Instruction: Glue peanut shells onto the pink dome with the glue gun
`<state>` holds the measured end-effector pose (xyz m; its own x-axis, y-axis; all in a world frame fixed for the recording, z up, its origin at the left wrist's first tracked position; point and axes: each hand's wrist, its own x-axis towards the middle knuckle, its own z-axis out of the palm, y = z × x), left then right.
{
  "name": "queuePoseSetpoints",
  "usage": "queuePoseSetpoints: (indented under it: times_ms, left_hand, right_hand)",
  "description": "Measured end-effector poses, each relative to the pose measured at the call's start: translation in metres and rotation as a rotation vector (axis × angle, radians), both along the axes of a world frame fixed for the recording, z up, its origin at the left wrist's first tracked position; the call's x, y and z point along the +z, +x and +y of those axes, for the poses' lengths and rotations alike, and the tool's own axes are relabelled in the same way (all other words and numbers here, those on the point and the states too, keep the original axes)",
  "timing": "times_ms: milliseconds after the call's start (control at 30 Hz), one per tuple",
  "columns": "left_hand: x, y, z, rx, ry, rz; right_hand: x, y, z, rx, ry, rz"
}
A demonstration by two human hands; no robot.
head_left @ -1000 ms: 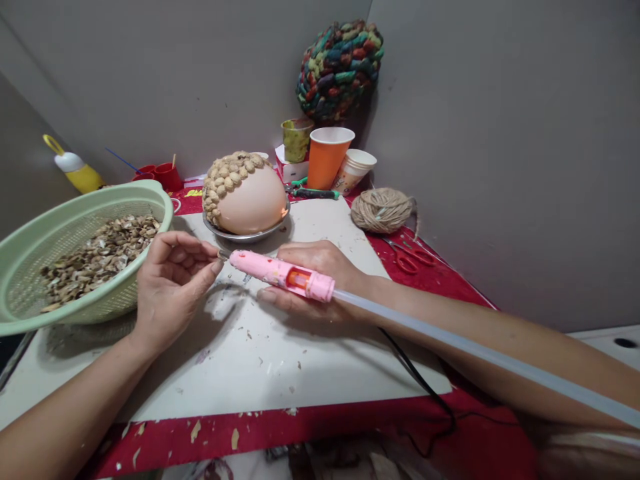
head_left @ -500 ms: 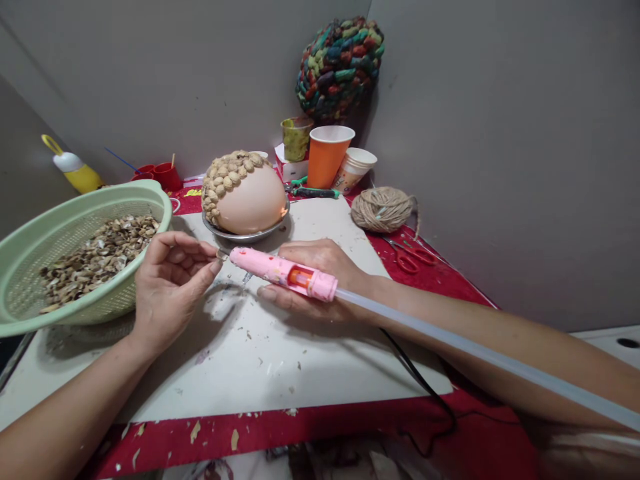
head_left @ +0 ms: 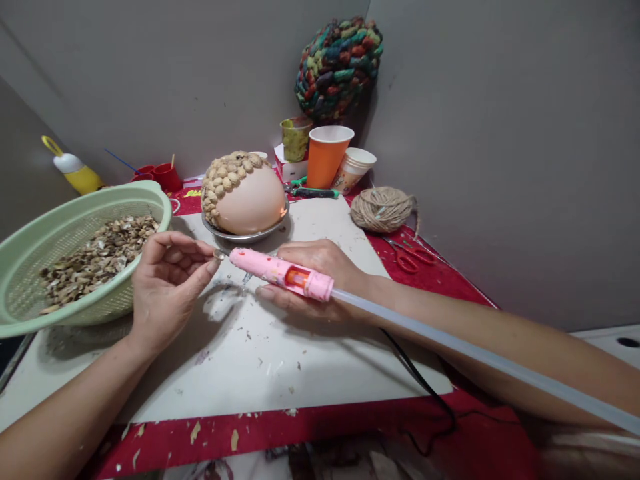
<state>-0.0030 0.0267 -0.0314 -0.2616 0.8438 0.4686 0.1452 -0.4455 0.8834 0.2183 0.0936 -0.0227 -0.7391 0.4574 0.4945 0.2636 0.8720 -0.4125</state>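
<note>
My right hand (head_left: 320, 273) grips a pink glue gun (head_left: 280, 272) with a long clear glue stick (head_left: 475, 360) trailing from its back. The gun's nozzle points left and meets a small shell piece (head_left: 219, 254) pinched between the thumb and fingers of my left hand (head_left: 167, 283). Both hands hover over a pale board (head_left: 280, 360). Behind them a peach balloon (head_left: 245, 190), partly covered with glued shells, sits in a metal dish (head_left: 245, 235).
A green colander (head_left: 30, 267) of loose shells stands at the left. At the back are an orange cup (head_left: 326, 157), paper cups, red cups, a yellow bottle (head_left: 75, 170) and a woven yarn ball (head_left: 340, 67). A twine ball (head_left: 383, 208) and red scissors (head_left: 410, 257) lie right.
</note>
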Motion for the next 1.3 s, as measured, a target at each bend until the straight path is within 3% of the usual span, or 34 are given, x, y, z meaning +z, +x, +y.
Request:
queuePoseSetpoints:
  times_ms: [1300]
  left_hand:
    - [-0.0037,-0.0041,-0.0005,0.069,0.031,0.031]
  right_hand:
    - [-0.0053,0.0013,0.0025,-0.005,-0.013,-0.009]
